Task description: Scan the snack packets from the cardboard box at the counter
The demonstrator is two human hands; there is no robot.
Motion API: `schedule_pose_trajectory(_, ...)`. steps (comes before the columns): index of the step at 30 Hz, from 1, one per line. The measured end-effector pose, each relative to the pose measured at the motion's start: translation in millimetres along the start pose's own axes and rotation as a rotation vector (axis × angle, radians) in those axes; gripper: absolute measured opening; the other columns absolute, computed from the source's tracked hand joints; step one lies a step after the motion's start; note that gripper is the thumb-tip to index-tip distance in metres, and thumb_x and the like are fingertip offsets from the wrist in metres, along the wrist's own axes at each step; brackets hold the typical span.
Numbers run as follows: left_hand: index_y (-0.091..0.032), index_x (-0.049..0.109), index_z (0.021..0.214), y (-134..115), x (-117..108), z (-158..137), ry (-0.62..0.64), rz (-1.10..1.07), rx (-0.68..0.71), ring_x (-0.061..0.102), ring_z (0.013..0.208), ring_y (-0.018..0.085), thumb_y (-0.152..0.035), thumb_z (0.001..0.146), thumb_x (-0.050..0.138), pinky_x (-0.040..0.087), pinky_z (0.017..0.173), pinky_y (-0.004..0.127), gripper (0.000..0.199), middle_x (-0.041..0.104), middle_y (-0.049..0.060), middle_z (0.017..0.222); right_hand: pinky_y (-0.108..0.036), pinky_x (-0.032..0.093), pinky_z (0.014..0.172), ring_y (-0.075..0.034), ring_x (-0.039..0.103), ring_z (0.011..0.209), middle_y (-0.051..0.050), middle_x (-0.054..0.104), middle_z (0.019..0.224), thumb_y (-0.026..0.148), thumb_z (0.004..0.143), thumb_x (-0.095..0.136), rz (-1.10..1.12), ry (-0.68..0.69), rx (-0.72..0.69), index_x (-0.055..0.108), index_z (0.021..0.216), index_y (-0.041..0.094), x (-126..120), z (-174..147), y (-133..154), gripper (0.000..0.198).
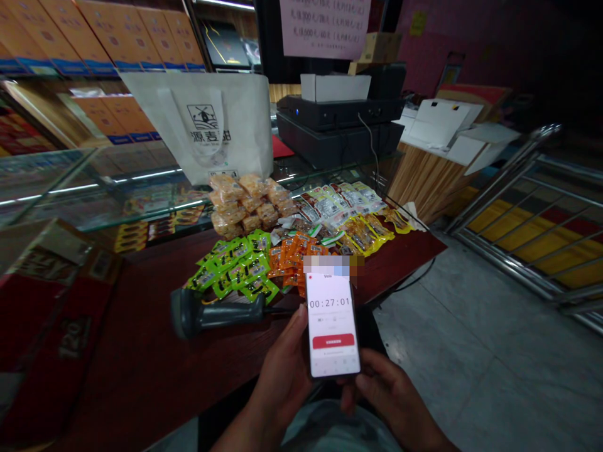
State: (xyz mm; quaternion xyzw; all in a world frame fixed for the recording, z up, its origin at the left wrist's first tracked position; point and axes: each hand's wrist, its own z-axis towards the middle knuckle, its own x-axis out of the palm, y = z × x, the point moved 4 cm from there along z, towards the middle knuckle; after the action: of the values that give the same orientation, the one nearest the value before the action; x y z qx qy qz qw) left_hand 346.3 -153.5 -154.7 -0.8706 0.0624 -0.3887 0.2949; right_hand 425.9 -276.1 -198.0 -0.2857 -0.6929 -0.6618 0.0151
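A white-screened smartphone [332, 326] showing a timer sat upright just in front of the dark red wooden counter [141, 370], near its front edge. Keeping it steady called for support from below with a thumb free for the screen. The left hand [282, 376] curled closed around its left edge; the right hand [389, 392] cupped its lower corner, fingers loosely bent. A black handheld barcode scanner [211, 312] lay on the counter.

Green, orange, yellow snack packets [292, 245]
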Motion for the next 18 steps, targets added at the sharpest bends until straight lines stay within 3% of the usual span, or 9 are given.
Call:
schedule_pose_trajectory(8,-0.012,0.065,0.122,-4.2,-2.1,7.8,0.008,-0.031,-0.013,0.071,0.092,0.026,-0.043,0.095,0.054,0.058,0.073,0.034,0.042,0.073,0.014,0.110,-0.032,0.053,0.068,-0.019,0.069,0.067,-0.005,0.075,0.076,0.052,0.089,0.067,-0.054,-0.070,0.034,0.072,0.104,0.021,0.0,4.1,5.8,0.035)
schedule_pose_trajectory(12,-0.015,0.064,0.128,-7.9,0.6,12.6,0.134,-0.005,0.048,0.067,0.107,0.032,-0.047,0.092,0.058,0.057,0.083,0.040,0.048,0.070,0.015,0.120,-0.032,0.053,0.067,-0.019,0.069,0.068,-0.005,0.075,0.076,0.047,0.091,0.065,-0.017,-0.076,-0.005,0.072,0.109,0.023,-4.5,7.9,2.8,0.031)
schedule_pose_trajectory(15,-0.019,0.064,0.130,-14.7,-5.9,7.2,0.218,0.096,0.204,0.060,0.121,0.037,-0.057,0.088,0.059,0.054,0.093,0.049,0.057,0.063,0.015,0.135,-0.032,0.052,0.065,-0.020,0.069,0.066,-0.006,0.075,0.076,0.049,0.091,0.066,0.009,-0.074,-0.038,0.072,0.110,0.023,-13.8,17.9,0.5,0.033)
schedule_pose_trajectory(18,-0.023,0.063,0.131,-40.7,-42.5,-11.7,0.040,0.316,0.536,0.053,0.131,0.035,-0.053,0.093,0.052,0.045,0.108,0.050,0.050,0.057,0.011,0.144,-0.032,0.052,0.063,-0.019,0.069,0.064,-0.007,0.076,0.080,0.051,0.088,0.068,0.009,-0.097,-0.058,0.073,0.109,0.023,-23.6,38.2,11.5,0.035)
